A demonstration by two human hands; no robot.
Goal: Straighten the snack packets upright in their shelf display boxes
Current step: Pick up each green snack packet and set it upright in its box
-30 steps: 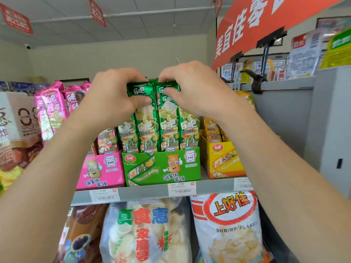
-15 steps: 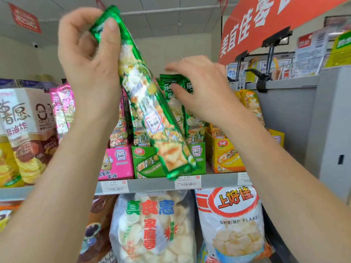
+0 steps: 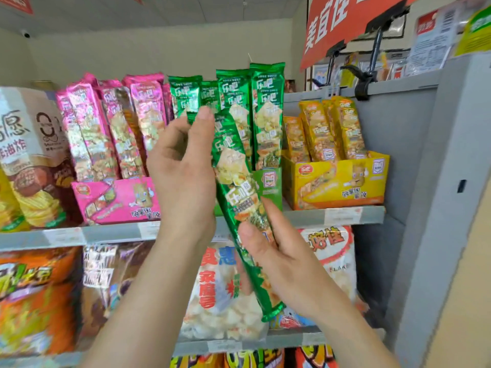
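A long green snack packet [image 3: 233,181] hangs tilted in front of the shelf, its top leaning left. My left hand [image 3: 186,168] pinches its upper end with thumb and fingers. My right hand [image 3: 273,256] grips its lower part from the right, thumb on the front. Behind it, other green packets [image 3: 267,112] stand upright in the green display box [image 3: 269,184], which my hands mostly hide. Pink packets [image 3: 114,128] lean in the pink box [image 3: 117,200] to the left. Yellow packets [image 3: 332,128] stand in the yellow box [image 3: 337,184] to the right.
The boxes sit on a grey shelf [image 3: 342,215] with price tags. Large crisp bags [image 3: 29,160] stand at the left, more bags [image 3: 223,288] fill the shelf below. A grey upright panel [image 3: 425,181] closes the right side. A red sign [image 3: 345,25] on clips hangs above.
The left hand has brought the green packet down from above head height to shelf level. The right hand left the packets in the box and took hold of its lower part.
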